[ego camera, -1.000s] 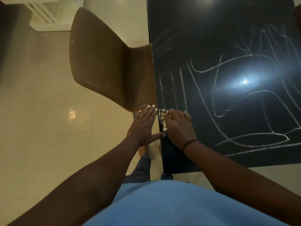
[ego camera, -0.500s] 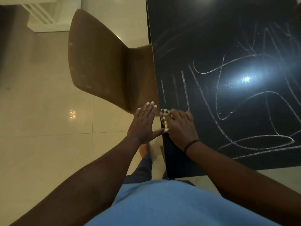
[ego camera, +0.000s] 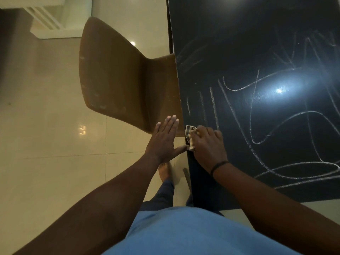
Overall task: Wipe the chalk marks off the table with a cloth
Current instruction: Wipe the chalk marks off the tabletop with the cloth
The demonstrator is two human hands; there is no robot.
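A bunched checked cloth (ego camera: 190,134) lay at the left edge of the glossy black table (ego camera: 239,43), mostly covered, while white chalk marks (ego camera: 257,115), namely short upright strokes just beyond the cloth and long looping scrawls to the right, covered much of the top.

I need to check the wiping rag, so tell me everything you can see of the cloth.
The cloth is a small checked rag, pale with dark stripes, and looks like thin woven fabric. It is bunched up and mostly hidden under the right hand, which presses it on the black table at its left edge, just below three short chalk marks. Only a crumpled strip shows beside the fingers. The flat left hand's thumb tip reaches its lower end.
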